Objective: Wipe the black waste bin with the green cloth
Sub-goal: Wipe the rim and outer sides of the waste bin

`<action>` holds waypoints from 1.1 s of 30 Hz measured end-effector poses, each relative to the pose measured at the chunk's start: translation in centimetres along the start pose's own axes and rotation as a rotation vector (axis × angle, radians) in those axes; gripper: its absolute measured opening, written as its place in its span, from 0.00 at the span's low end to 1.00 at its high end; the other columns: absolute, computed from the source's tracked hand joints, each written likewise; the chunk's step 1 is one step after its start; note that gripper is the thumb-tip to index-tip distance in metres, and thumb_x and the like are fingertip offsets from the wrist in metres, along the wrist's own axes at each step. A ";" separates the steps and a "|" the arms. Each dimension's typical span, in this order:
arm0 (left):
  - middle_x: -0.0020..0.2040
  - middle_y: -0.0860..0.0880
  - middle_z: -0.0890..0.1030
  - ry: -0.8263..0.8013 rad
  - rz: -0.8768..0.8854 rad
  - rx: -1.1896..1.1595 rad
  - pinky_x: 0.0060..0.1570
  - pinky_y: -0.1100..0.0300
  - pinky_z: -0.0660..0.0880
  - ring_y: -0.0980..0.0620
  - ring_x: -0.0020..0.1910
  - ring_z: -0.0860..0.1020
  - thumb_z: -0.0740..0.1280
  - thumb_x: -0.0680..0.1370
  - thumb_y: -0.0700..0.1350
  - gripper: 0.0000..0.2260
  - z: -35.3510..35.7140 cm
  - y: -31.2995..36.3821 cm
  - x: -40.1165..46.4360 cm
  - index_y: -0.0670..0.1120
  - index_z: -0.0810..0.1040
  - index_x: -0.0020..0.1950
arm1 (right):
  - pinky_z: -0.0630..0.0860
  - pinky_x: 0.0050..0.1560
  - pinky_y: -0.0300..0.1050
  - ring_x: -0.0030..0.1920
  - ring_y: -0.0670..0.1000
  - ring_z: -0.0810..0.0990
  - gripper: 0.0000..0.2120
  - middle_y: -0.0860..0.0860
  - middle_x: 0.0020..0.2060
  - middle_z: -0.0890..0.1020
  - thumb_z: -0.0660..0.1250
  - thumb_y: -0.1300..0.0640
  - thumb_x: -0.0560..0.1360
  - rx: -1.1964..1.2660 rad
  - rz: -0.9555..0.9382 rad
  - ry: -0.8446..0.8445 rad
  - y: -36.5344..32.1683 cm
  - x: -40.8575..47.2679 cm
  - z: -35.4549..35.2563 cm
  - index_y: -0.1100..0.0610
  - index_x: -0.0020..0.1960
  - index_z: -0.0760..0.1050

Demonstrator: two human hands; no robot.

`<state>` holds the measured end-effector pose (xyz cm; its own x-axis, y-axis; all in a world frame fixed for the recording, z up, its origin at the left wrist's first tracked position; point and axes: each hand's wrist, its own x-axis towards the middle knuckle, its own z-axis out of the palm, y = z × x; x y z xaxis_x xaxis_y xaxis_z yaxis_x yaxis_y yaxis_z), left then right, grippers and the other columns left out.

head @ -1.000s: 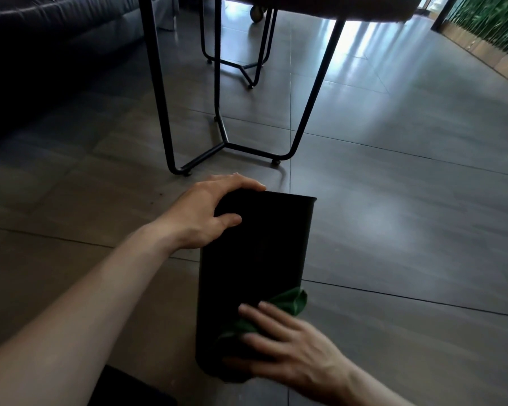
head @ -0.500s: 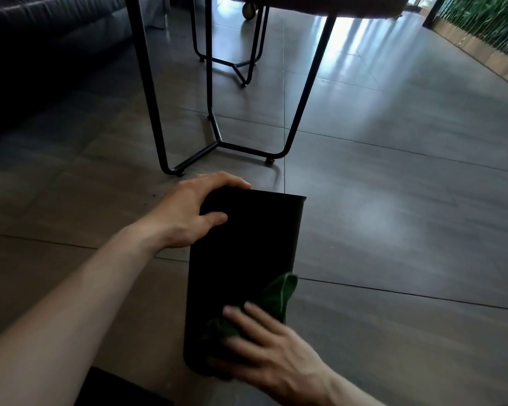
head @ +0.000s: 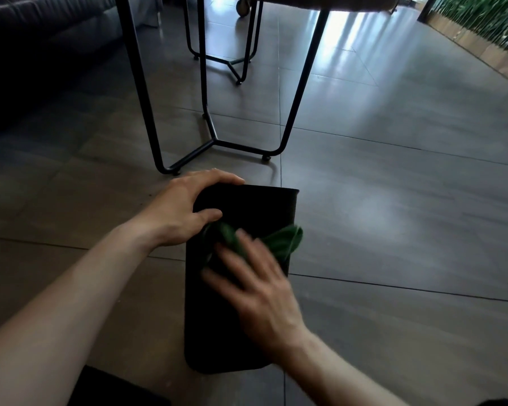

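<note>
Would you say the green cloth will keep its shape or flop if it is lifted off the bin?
Probably flop: the cloth lies bunched in soft folds under the right hand and droops past the bin edge. It likely weighs little, since flat fingers alone push it along. It seems apt to slide on the smooth black side.

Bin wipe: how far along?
Mid-wipe. The left hand grips the far end of the black bin, which lies on its side on the tiled floor. The right hand, blurred by motion, presses the green cloth flat against the upward-facing side, nearer the gripped end. Nothing shows which parts are already clean. The other sides and the inside are out of view and may be left.
</note>
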<state>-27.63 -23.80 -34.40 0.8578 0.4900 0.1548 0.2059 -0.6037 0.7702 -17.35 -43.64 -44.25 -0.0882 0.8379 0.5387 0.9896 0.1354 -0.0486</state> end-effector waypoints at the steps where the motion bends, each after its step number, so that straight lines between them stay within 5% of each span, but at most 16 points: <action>1: 0.64 0.61 0.79 -0.004 -0.018 0.012 0.70 0.48 0.72 0.57 0.67 0.75 0.73 0.74 0.35 0.29 -0.1 -0.1 -0.1 0.63 0.75 0.66 | 0.62 0.79 0.64 0.81 0.64 0.60 0.17 0.54 0.71 0.76 0.60 0.55 0.86 -0.011 -0.138 -0.079 -1.2 -1.9 0.9 0.45 0.74 0.72; 5: 0.63 0.62 0.78 -0.022 -0.026 0.009 0.69 0.49 0.72 0.59 0.67 0.74 0.73 0.74 0.36 0.29 -0.3 0.2 -0.4 0.65 0.74 0.66 | 0.66 0.78 0.56 0.83 0.62 0.56 0.19 0.47 0.69 0.75 0.55 0.55 0.89 -0.141 -0.483 -0.235 -2.1 -6.8 1.3 0.42 0.77 0.68; 12: 0.67 0.59 0.77 -0.014 0.035 0.020 0.77 0.54 0.62 0.62 0.76 0.64 0.71 0.75 0.32 0.27 0.3 0.9 -0.2 0.58 0.77 0.67 | 0.61 0.80 0.62 0.82 0.63 0.60 0.23 0.55 0.73 0.75 0.66 0.54 0.84 -0.070 0.128 0.045 0.5 2.6 -1.1 0.45 0.78 0.69; 22: 0.65 0.61 0.77 -0.025 0.000 -0.008 0.74 0.58 0.65 0.64 0.72 0.68 0.73 0.74 0.34 0.29 -0.5 0.5 -0.7 0.62 0.75 0.66 | 0.68 0.76 0.56 0.82 0.61 0.60 0.19 0.48 0.67 0.77 0.60 0.56 0.87 -0.172 -0.466 -0.238 1.4 -7.7 -1.4 0.44 0.76 0.70; 25: 0.65 0.61 0.77 -0.029 -0.016 -0.015 0.72 0.52 0.70 0.60 0.68 0.73 0.72 0.74 0.34 0.29 -0.7 0.4 -0.7 0.64 0.75 0.66 | 0.67 0.77 0.60 0.81 0.63 0.61 0.20 0.53 0.73 0.75 0.57 0.59 0.87 -0.106 -0.221 -0.158 4.3 -4.5 -3.0 0.46 0.78 0.69; 29: 0.67 0.59 0.77 -0.022 0.007 -0.012 0.76 0.48 0.65 0.58 0.75 0.68 0.73 0.75 0.34 0.28 -0.1 0.8 -0.4 0.62 0.75 0.67 | 0.69 0.75 0.60 0.81 0.63 0.61 0.20 0.57 0.75 0.72 0.57 0.52 0.87 -0.035 0.220 0.061 5.8 2.3 -4.0 0.47 0.77 0.70; 33: 0.64 0.58 0.79 -0.003 0.033 -0.011 0.73 0.50 0.68 0.58 0.70 0.73 0.72 0.74 0.33 0.27 -0.3 0.6 -0.3 0.58 0.77 0.67 | 0.67 0.75 0.64 0.80 0.65 0.63 0.22 0.57 0.75 0.74 0.66 0.55 0.83 -0.071 0.145 0.047 3.7 1.9 -2.4 0.48 0.76 0.72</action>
<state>-27.87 -24.17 -33.79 0.8655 0.4682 0.1782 0.1723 -0.6122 0.7717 -13.60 -42.78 -41.38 0.0599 0.8201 0.5691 0.9973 -0.0244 -0.0698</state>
